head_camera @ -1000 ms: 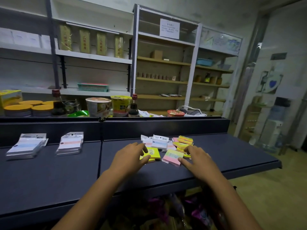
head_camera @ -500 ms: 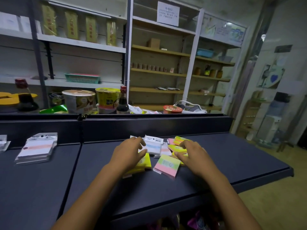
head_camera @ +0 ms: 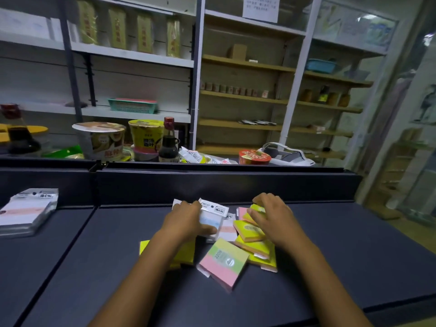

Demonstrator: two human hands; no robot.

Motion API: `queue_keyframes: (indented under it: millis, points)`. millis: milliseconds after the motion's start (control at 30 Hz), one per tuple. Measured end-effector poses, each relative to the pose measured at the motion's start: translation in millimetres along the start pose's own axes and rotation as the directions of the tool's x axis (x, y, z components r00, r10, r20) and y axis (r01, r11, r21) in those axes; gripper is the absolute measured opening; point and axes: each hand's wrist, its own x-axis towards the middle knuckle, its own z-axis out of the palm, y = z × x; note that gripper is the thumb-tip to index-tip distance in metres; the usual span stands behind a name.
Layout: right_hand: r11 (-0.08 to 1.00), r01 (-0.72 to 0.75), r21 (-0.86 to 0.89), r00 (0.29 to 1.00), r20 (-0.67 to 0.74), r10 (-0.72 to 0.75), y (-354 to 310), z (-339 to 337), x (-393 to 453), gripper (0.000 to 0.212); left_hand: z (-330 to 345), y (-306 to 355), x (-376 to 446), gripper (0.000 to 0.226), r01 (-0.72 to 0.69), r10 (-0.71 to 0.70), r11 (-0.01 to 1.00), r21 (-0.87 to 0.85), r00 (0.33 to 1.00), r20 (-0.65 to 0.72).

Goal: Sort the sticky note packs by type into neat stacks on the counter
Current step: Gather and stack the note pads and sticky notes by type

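A loose heap of sticky note packs lies mid-counter. My left hand [head_camera: 186,220] grips a white sleeved pack [head_camera: 213,214], thumb along its near edge. My right hand [head_camera: 274,217] rests on the yellow packs [head_camera: 251,228] at the heap's right, fingers curled over the top one [head_camera: 258,208]. In front of them lies a pink and green pack [head_camera: 224,263], tilted. A plain yellow pack [head_camera: 186,254] shows partly under my left forearm. A stack of white sleeved packs [head_camera: 26,212] stands at the far left of the dark counter [head_camera: 118,267].
A raised dark ledge [head_camera: 212,182] runs behind the counter. Beyond it stand instant noodle cups [head_camera: 100,140], a soy sauce bottle [head_camera: 168,143] and a red bowl [head_camera: 254,156]. Shelving fills the back wall. The counter ends at the right, with floor beyond.
My left hand moved from the plain yellow pack up to the white sleeved pack and took hold of it. My right hand shifted back onto the yellow packs. The view came closer.
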Motion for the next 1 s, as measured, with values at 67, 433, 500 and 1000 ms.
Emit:
queue_keyframes:
  millis: [67,433,500,1000]
  points:
    - [1.000,0.013,0.028,1.000,0.001,-0.013,12,1,9,0.030,4,5,5,0.084,0.039,-0.039,0.999,-0.007,0.999,-0.019]
    - [0.973,0.055,0.224,0.994,-0.105,-0.032,44,7,41,0.020,2,6,6,0.053,-0.003,-0.052,0.819,-0.574,0.996,-0.079]
    - [0.959,0.050,0.279,0.991,-0.137,-0.012,44,11,45,0.015,0,8,3,0.045,-0.048,-0.030,0.746,-0.664,0.994,-0.106]
    - [0.894,-0.073,0.441,0.988,-0.092,0.126,58,6,37,0.008,-6,18,0,0.047,-0.285,-0.036,0.272,-0.919,0.951,-0.306]
